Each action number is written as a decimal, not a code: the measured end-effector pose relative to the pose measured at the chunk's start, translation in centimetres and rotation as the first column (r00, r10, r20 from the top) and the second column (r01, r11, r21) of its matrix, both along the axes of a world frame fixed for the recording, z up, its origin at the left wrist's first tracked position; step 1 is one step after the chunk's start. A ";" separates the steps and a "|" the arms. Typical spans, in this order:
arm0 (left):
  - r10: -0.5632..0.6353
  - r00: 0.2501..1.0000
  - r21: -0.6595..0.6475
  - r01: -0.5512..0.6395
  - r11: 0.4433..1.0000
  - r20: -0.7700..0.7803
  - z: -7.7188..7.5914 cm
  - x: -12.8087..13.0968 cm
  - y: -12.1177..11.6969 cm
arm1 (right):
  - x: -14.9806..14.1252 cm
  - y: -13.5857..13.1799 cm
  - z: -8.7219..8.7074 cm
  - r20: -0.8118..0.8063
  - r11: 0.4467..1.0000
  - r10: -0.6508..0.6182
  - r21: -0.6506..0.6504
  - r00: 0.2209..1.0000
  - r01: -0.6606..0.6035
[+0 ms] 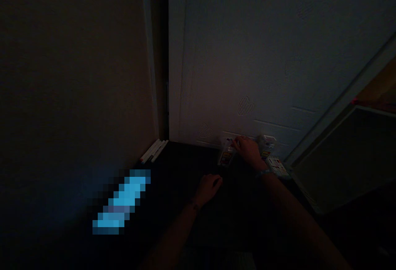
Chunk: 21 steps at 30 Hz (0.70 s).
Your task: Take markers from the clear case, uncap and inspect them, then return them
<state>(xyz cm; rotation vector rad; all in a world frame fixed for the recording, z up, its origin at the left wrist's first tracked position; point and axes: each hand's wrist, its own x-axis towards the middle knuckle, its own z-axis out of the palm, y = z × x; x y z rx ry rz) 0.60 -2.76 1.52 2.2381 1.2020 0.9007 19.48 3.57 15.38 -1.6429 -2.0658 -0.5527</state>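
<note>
In dim light, my right hand (247, 151) reaches to a clear plastic case (227, 157) with an orange and dark label, which stands near the foot of the pale panel. Its fingers are pinched together at the case's upper right edge; what lies between them is too dark to make out. My left hand (208, 188) rests lower down, over the dark tabletop (182, 171). Its fingers are loosely curled, with a gap between thumb and forefinger and nothing visible in it. Behind my right wrist is a second clear case (266, 145), partly hidden.
A white printed pack (277, 167) lies right of my right wrist. Several white pens or markers (154, 150) lie by the left wall. A glowing, pixelated blue screen (125, 200) is at the left. A pale panel (241, 55) with embossed hearts rises behind the table.
</note>
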 end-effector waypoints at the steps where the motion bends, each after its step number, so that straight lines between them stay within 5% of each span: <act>1: 0.008 1.000 -0.004 -0.008 1.000 0.004 0.0 0.0 0.0 | 0.1 -0.4 -0.2 -0.075 0.999 0.000 0.032 0.997 0.003; 5: 0.002 1.000 -0.007 -0.002 1.000 0.024 -0.1 0.0 0.0 | 0.2 -2.8 -2.5 -0.421 0.991 0.025 0.130 0.907 0.033; 9: 0.006 1.000 0.002 -0.006 1.000 0.017 -0.2 0.0 0.1 | -0.9 -5.8 -7.8 -0.705 0.988 0.084 0.149 0.704 0.031; 14: 0.026 0.999 -0.007 -0.026 1.000 0.024 -0.1 0.1 -0.2 | -1.9 -7.9 -13.7 -0.855 0.997 0.068 0.047 0.514 -0.055; 21: 0.095 0.995 0.053 -0.095 0.994 0.004 1.1 -0.7 0.5 | -1.3 -7.4 -15.3 -0.887 0.959 -0.061 -0.179 0.457 -0.220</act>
